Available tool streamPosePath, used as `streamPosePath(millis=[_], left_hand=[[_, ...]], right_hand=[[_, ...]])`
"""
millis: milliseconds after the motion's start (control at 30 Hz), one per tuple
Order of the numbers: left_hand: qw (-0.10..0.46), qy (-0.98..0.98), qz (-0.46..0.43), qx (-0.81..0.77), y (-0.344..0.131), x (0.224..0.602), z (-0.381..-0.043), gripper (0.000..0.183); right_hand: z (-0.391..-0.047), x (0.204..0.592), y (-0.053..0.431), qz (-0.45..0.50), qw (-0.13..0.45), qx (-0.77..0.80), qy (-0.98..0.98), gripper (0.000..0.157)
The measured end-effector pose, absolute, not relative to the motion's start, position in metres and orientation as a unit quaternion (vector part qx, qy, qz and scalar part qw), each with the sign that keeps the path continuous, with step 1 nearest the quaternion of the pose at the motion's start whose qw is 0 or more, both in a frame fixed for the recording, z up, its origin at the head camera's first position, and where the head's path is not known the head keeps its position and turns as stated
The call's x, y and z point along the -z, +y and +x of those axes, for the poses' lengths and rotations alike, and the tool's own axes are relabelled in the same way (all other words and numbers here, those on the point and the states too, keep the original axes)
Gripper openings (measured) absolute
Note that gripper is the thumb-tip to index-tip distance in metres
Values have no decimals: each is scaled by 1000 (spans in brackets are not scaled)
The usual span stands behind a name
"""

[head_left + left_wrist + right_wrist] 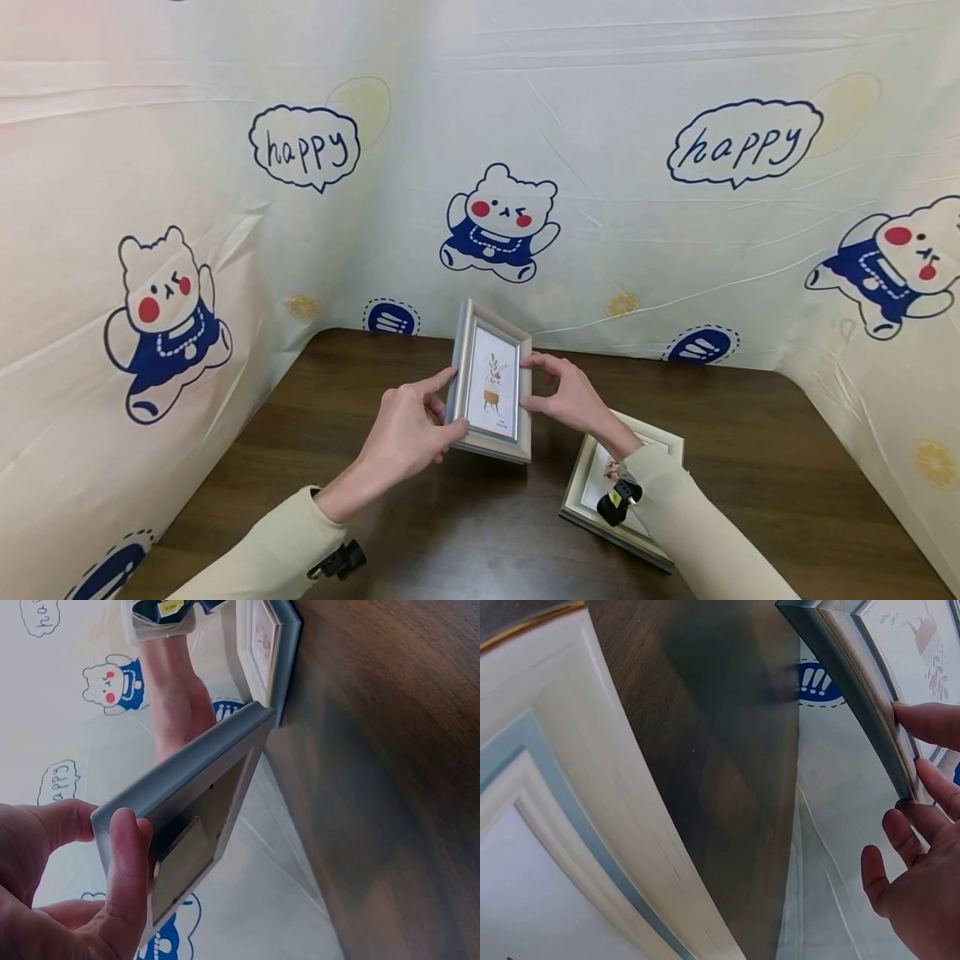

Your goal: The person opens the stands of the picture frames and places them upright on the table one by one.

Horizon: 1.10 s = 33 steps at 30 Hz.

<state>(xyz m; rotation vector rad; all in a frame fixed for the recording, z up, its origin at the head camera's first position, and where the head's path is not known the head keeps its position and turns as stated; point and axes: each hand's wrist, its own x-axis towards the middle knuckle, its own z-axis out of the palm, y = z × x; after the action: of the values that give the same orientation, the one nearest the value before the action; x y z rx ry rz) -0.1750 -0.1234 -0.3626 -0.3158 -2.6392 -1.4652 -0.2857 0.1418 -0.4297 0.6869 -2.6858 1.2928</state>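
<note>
Head view: the framed flower print point(492, 379) is held tilted over the counter point(322, 408), picture toward the person; the left hand point(401, 433), at its eight o'clock, and the right hand point(566, 396), at its three, pinch opposite side rims, presumably to balance it and spare the picture surface. A second frame point(598, 479) lies at four o'clock, partly beneath the right forearm point(675, 508). Left wrist view: the print's back shows a flap point(184, 866), probably a stand. Right wrist view: the right thumb point(930, 724), at two o'clock, meets the front rim, likely for control
</note>
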Motion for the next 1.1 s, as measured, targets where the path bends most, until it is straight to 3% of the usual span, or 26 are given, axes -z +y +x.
streamPosePath(millis=[1100], left_hand=[[79, -865, -136, 476, -117, 358, -169, 74]], right_hand=[[-289, 437, 140, 249, 33, -487, -836, 51]])
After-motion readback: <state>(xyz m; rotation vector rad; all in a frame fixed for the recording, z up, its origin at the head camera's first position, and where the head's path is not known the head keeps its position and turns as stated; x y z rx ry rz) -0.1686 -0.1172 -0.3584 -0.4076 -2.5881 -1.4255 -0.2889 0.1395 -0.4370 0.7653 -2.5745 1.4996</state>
